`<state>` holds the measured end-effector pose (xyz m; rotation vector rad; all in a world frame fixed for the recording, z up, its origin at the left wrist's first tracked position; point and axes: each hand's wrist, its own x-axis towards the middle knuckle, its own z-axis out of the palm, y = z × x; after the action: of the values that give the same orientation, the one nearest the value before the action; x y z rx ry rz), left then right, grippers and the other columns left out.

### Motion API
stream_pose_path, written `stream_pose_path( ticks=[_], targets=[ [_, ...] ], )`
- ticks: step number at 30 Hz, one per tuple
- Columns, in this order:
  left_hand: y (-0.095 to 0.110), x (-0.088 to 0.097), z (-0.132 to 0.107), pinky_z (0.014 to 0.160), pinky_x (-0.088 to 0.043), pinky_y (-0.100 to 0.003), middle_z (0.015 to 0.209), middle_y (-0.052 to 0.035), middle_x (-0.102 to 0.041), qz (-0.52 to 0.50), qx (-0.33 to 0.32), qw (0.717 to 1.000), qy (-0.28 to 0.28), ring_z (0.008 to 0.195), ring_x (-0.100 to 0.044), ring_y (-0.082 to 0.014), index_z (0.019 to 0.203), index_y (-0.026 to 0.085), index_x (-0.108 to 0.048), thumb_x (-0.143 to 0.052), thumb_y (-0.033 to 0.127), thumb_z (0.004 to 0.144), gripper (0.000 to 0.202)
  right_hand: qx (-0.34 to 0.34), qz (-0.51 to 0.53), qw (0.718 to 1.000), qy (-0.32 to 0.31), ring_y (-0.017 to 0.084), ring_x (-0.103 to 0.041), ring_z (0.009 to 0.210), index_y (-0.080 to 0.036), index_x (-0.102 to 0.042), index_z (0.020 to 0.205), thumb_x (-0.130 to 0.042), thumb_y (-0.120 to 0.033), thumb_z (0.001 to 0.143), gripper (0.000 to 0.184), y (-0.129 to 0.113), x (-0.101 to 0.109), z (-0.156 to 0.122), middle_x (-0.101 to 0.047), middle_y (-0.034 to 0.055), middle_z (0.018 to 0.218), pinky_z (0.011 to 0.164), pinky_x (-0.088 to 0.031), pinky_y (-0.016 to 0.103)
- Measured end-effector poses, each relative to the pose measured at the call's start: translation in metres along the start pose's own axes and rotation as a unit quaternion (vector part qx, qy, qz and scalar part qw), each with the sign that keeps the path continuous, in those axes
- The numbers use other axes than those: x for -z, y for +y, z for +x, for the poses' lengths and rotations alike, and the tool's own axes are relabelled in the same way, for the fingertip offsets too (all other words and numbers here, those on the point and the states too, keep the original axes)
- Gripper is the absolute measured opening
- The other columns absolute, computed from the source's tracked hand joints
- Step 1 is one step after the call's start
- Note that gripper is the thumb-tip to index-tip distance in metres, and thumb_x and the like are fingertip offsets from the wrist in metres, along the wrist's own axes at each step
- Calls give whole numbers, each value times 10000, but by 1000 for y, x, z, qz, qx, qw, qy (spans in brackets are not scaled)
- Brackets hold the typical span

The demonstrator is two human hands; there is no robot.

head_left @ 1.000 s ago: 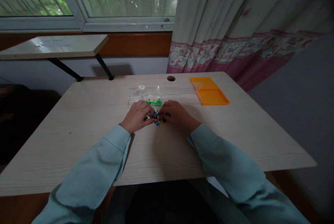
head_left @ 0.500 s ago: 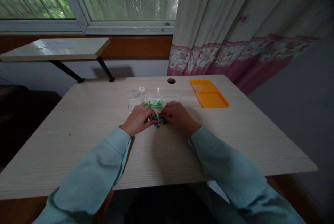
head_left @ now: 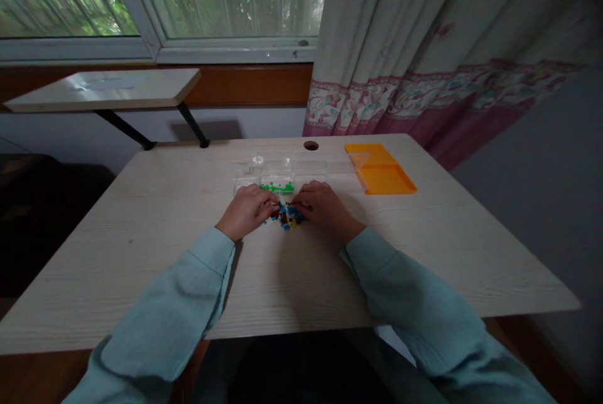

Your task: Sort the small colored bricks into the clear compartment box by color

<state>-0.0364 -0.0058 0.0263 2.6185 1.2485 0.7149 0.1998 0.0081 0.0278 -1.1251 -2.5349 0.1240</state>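
Prob. home rm: floral curtain [head_left: 377, 46], desk [head_left: 424, 247]

I see both arms reaching forward, the left forearm [head_left: 174, 303] and right forearm [head_left: 412, 294] slanting inward to bring the fingers near each other, a small gap between the two sets. Behind those fingers, the left wrist [head_left: 225, 231] and right wrist [head_left: 353, 231] sit wider apart. The left hand [head_left: 245, 210] is back up, fingers curled, its thumb nearer the body than they are. The right hand [head_left: 326, 210] mirrors it, fingers bent inward; whether either pinches, I can't make out.
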Motion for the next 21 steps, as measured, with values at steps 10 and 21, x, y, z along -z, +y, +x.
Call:
stream_pose_path(
  ticks=[10, 21],
  targets=[
    [-8, 9, -4, 870, -375, -378, 973, -41, -611, 42, -40, 996, -68, 973, -518, -238, 984, 246, -648, -664, 504, 830, 301, 2, -8, 1000, -4, 195, -566, 881, -207, -755, 949, -650, -197, 857, 140, -1, 1, 0, -709, 59, 920, 783, -352, 316],
    [-6, 5, -5, 859, -382, -383, 957, -48, -608, 39, -43, 995, -78, 969, -514, -242, 953, 231, -638, -612, 412, 871, 200, 18, 0, 1000, -19, 192, -561, 865, -203, -755, 964, -626, -205, 876, 157, 1, -5, 0, -704, 68, 911, 772, -357, 308]
  ],
)
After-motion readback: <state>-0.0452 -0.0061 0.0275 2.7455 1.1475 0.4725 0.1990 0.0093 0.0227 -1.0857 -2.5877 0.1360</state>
